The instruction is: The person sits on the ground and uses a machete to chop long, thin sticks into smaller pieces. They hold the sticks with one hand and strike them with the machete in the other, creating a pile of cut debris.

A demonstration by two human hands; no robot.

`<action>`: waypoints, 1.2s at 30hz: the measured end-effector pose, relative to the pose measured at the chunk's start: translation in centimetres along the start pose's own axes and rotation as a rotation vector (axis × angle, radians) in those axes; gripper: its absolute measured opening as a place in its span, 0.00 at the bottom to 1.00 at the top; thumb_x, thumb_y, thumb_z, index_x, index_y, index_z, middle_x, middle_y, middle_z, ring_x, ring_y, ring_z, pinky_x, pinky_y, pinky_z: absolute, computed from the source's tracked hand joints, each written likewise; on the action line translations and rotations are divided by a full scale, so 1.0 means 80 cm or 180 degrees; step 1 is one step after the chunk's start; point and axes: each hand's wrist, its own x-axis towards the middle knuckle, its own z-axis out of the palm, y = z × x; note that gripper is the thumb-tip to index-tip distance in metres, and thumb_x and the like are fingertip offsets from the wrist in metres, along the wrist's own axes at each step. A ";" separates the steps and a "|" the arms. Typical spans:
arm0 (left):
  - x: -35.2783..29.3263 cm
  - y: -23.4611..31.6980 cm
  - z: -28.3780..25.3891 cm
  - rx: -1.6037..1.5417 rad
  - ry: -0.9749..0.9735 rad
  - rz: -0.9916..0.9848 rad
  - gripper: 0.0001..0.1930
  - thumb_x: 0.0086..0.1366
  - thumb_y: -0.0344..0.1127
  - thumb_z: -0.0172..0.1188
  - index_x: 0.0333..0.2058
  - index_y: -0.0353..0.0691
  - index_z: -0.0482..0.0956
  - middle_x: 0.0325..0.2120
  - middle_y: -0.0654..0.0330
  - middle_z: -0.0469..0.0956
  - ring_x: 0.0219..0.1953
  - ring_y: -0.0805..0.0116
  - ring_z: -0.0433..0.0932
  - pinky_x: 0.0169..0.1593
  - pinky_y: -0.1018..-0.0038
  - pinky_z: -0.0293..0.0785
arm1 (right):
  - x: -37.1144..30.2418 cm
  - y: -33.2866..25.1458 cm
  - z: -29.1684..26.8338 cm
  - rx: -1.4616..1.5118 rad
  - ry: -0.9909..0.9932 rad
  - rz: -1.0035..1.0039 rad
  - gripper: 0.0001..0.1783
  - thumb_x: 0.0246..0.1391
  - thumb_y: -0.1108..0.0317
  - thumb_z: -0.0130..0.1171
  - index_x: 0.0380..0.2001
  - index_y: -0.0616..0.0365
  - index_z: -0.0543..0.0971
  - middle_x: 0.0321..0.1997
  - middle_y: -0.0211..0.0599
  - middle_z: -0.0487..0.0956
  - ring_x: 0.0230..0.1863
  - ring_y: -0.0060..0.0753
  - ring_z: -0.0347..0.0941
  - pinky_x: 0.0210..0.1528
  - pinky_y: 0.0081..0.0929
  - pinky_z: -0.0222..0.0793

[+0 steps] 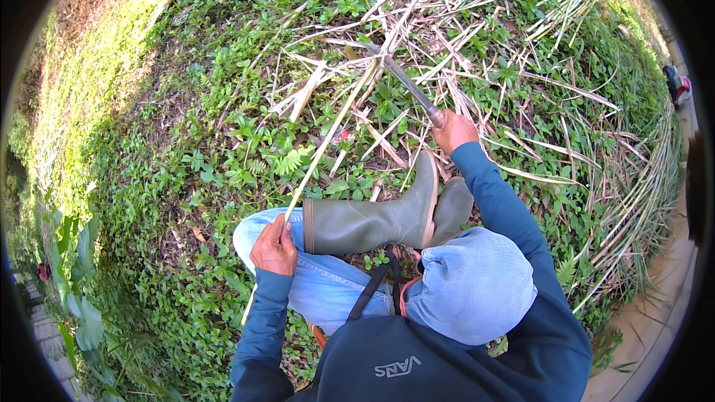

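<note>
My right hand (453,131) is stretched forward and closed around the handle of a long dark blade (406,83) that points up and left into a heap of dry pale stalks (387,37). My left hand (274,247) rests on my raised left knee and pinches the near end of a thin pale stalk (331,134) that runs up toward the blade's tip. I am crouched, with green rubber boots (372,219) on and blue jeans (328,283) over my knees.
Low green weeds and ferns (223,149) cover the ground all round. Cut stalks and long grass lie in a band at the top and right. A bare dirt path (655,305) runs along the right edge, with a small red and white object (676,83) beside it.
</note>
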 end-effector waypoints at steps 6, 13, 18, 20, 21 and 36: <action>-0.027 -0.026 -0.014 0.0191 0.0454 -0.0031 0.11 0.59 0.30 0.60 0.42 0.40 0.80 0.21 0.55 0.72 0.19 0.55 0.72 0.23 0.65 0.65 | -0.030 -0.026 -0.015 -0.0450 -0.0607 -0.1163 0.11 0.46 0.62 0.57 0.34 0.54 0.75 0.24 0.53 0.78 0.28 0.58 0.76 0.35 0.50 0.72; -0.027 -0.027 -0.009 0.0295 0.0666 0.0128 0.12 0.57 0.29 0.62 0.42 0.42 0.80 0.20 0.57 0.70 0.18 0.58 0.69 0.23 0.65 0.64 | -0.001 -0.022 -0.006 -0.0005 0.0049 -0.0562 0.13 0.44 0.61 0.59 0.31 0.57 0.75 0.23 0.52 0.78 0.28 0.57 0.76 0.34 0.51 0.73; -0.027 -0.047 -0.020 0.0442 0.0819 0.0248 0.13 0.56 0.28 0.63 0.42 0.43 0.80 0.19 0.58 0.69 0.18 0.59 0.69 0.23 0.65 0.64 | -0.023 -0.054 -0.035 -0.0665 -0.0471 -0.1476 0.11 0.43 0.60 0.60 0.29 0.53 0.74 0.21 0.47 0.78 0.24 0.54 0.76 0.31 0.52 0.71; -0.025 -0.045 -0.019 0.0419 0.0803 0.0264 0.13 0.56 0.28 0.63 0.42 0.43 0.80 0.19 0.58 0.70 0.19 0.60 0.69 0.23 0.66 0.64 | 0.008 -0.024 -0.015 -0.0478 -0.0037 -0.0878 0.13 0.44 0.59 0.61 0.31 0.52 0.75 0.22 0.48 0.78 0.24 0.54 0.76 0.31 0.51 0.72; -0.024 -0.045 -0.014 0.0415 0.0821 0.0329 0.13 0.56 0.28 0.62 0.42 0.43 0.81 0.19 0.58 0.70 0.19 0.60 0.70 0.23 0.66 0.64 | 0.019 -0.012 -0.011 -0.0257 0.0225 -0.0623 0.13 0.44 0.59 0.61 0.32 0.52 0.75 0.21 0.48 0.78 0.25 0.54 0.76 0.31 0.50 0.72; -0.030 -0.060 -0.020 0.0369 0.1054 0.0468 0.10 0.58 0.26 0.60 0.40 0.39 0.82 0.20 0.57 0.71 0.20 0.62 0.68 0.24 0.69 0.63 | 0.004 -0.034 -0.020 -0.0125 0.0188 -0.0698 0.12 0.44 0.62 0.59 0.32 0.54 0.75 0.20 0.51 0.77 0.25 0.55 0.76 0.30 0.52 0.72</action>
